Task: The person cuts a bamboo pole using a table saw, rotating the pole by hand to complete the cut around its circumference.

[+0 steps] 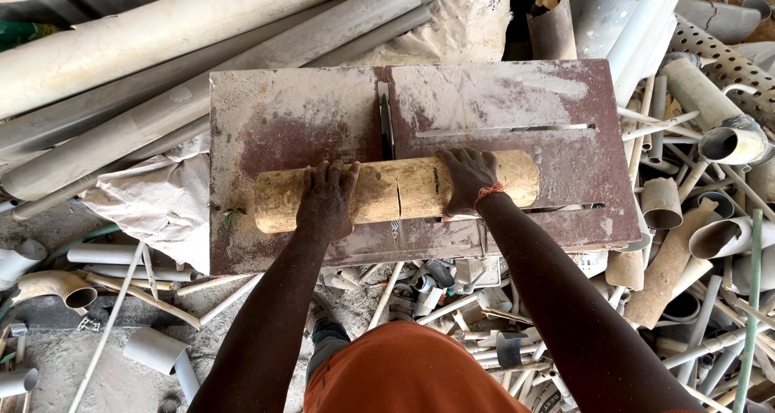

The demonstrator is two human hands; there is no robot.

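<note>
Pipe is lying crosswise on the saw table, a dirty yellowish length spanning most of the table's width, and it is sitting right over the blade slot. A cut is already showing across its middle, running down from the top edge, so the blade seems to be working under it, though you cannot see the teeth from here.

Your left hand is pressing down over the pipe left of the cut, fingers spread and draped over the top of the curve. Your right hand is doing the same to the right of the cut, palm flat, fingers curled over the far side, an orange thread on the wrist. Neither hand is closing fully around the pipe; both are clamping it against the table from above.

Both hands are sitting close to the cut line, the right one nearest. Being round, the pipe could roll or kick if the blade grabs, and that would be dragging your fingers toward the slot. As the cut is deepening, the two halves could pinch the blade or drop apart suddenly. Dust on the table is making the surface slippery.

Around the table, grey pipes and offcuts are lying heaped on the ground.
</note>
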